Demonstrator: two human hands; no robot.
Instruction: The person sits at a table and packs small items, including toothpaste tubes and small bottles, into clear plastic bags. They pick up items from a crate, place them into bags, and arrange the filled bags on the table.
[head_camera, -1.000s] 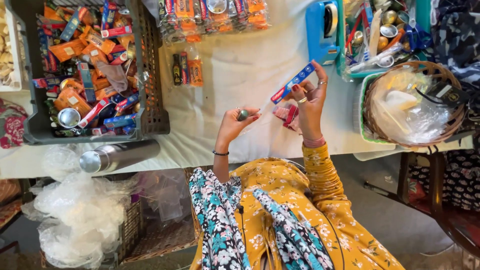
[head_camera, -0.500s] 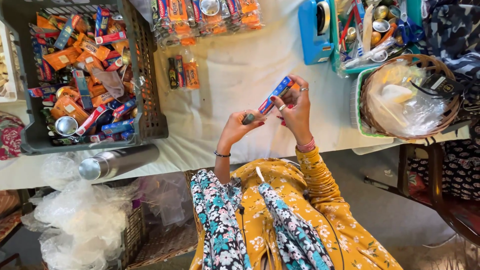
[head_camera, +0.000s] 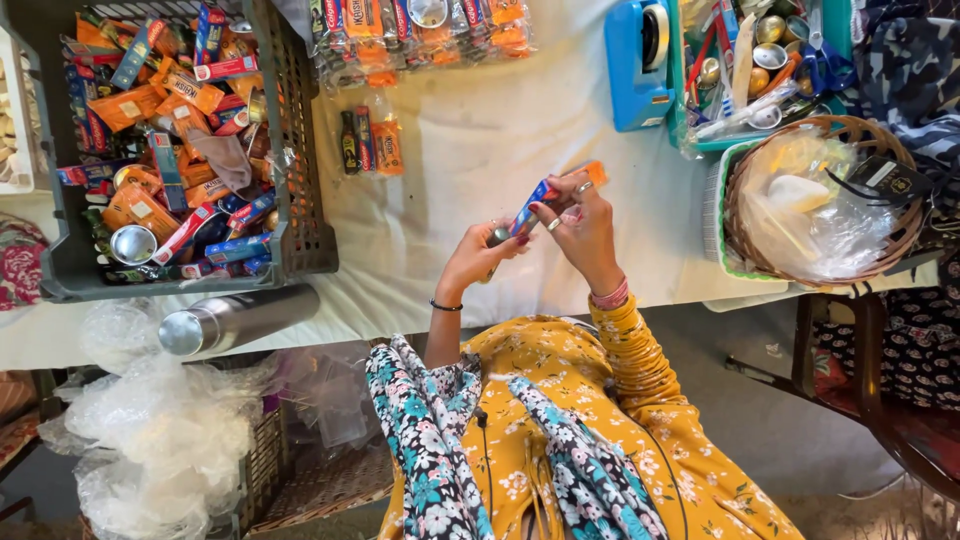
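Here, both hands work a small packet above the white tablecloth (head_camera: 470, 150).
The right hand (head_camera: 580, 225) pinches a slim blue-and-orange carton (head_camera: 540, 205) by its upper end, fingers curled round it; the left hand (head_camera: 480, 255) grips a small round silvery piece (head_camera: 499, 236) at its lower end. With so light a pinch, carton or piece could slip and drop off the table edge.

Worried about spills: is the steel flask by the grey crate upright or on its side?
On its side: the steel flask lies lengthwise on the white-clothed table.
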